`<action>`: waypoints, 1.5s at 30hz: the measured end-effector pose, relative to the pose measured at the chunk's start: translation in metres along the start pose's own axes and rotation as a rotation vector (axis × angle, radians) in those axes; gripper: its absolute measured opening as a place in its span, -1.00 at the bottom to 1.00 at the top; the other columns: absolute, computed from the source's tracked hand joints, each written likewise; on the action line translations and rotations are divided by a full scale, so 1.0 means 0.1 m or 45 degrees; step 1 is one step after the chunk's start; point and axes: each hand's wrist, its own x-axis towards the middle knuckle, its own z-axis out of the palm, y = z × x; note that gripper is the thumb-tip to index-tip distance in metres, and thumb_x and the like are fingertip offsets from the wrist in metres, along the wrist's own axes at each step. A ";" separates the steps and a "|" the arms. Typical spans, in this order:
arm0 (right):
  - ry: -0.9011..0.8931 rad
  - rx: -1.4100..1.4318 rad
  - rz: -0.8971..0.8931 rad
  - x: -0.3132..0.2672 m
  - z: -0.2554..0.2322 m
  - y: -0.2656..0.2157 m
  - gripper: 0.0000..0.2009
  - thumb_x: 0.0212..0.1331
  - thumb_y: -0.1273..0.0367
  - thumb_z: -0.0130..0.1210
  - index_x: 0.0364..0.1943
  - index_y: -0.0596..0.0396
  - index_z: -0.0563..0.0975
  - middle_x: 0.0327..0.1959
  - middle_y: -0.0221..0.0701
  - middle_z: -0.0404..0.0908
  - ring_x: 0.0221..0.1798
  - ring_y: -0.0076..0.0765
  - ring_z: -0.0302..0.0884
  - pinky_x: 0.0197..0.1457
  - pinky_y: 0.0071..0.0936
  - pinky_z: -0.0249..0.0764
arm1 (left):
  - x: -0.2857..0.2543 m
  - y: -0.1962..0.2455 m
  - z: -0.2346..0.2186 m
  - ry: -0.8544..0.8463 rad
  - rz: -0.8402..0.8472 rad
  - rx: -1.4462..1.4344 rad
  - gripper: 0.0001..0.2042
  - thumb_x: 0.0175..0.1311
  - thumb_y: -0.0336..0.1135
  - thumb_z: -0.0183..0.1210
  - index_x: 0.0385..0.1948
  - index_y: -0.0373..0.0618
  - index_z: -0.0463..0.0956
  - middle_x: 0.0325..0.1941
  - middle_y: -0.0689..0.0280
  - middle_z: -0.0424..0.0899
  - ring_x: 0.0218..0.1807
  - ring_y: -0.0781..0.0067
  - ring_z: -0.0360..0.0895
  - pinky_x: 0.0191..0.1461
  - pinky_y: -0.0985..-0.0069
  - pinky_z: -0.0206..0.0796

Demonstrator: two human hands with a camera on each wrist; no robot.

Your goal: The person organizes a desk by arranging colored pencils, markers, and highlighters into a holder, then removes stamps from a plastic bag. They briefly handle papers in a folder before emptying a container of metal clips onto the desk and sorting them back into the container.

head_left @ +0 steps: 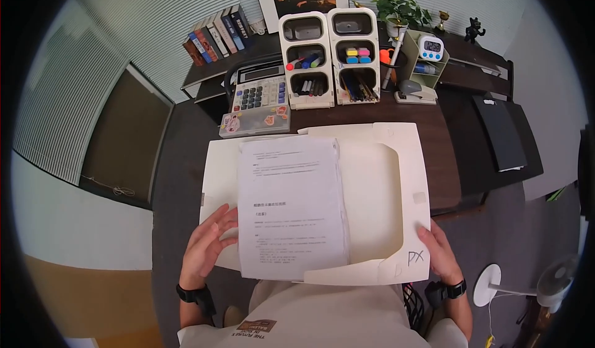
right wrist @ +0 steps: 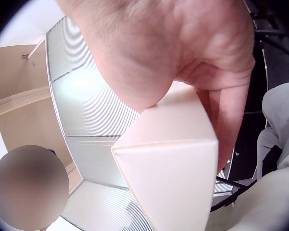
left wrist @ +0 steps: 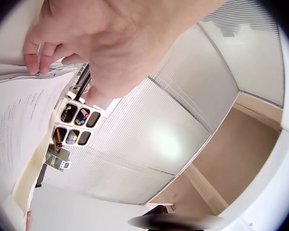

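Observation:
A cream cardboard file box (head_left: 416, 180) lies flat, its open cut-out side facing up and "PX" handwritten near one corner. A thick stack of printed paper (head_left: 291, 193) lies over its left part. My left hand (head_left: 207, 246) is at the left edge of the stack, and in the left wrist view its fingertips (left wrist: 32, 65) touch the paper edges, with the thumb apart. At the box's right end, my right hand (head_left: 441, 252) grips the side wall, thumb on top and fingers beneath. The right wrist view shows the box corner (right wrist: 168, 154) within that grip.
Behind the box, the dark desk (head_left: 396, 115) carries a calculator (head_left: 260, 94), a clear sticker-covered case (head_left: 255, 122), two pen organizers (head_left: 308, 63), a stapler (head_left: 416, 94) and a digital clock (head_left: 431, 48). Books (head_left: 214, 38) stand at the back left. A white fan (head_left: 555, 280) is at the right.

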 end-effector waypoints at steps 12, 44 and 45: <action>0.011 -0.029 -0.026 0.02 -0.02 0.04 -0.45 0.59 0.20 0.05 0.49 0.22 0.32 0.27 -0.32 0.62 0.22 -0.50 0.61 0.23 -0.52 0.57 | -0.02 0.02 0.11 -0.056 0.008 -0.041 -0.31 0.60 -0.12 0.07 0.60 -0.30 0.05 0.68 0.01 0.16 0.67 0.08 0.13 0.55 0.05 0.17; -0.036 -0.048 0.035 0.01 0.00 -0.02 -0.46 0.60 0.19 0.05 0.50 0.18 0.33 0.28 -0.37 0.59 0.25 -0.53 0.52 0.34 -0.49 0.45 | 0.38 -0.22 0.78 -0.290 0.158 0.611 -0.33 0.47 -0.62 0.12 0.61 -0.12 0.15 0.58 0.16 0.22 0.56 0.32 0.23 0.57 0.40 0.12; -0.029 -0.050 0.035 0.00 0.01 -0.03 -0.46 0.59 0.18 0.05 0.50 0.18 0.33 0.29 -0.37 0.58 0.26 -0.52 0.52 0.34 -0.48 0.45 | 0.38 -0.23 0.81 -0.296 0.155 0.614 -0.35 0.50 -0.59 0.10 0.61 -0.12 0.13 0.60 0.15 0.21 0.57 0.32 0.22 0.57 0.39 0.10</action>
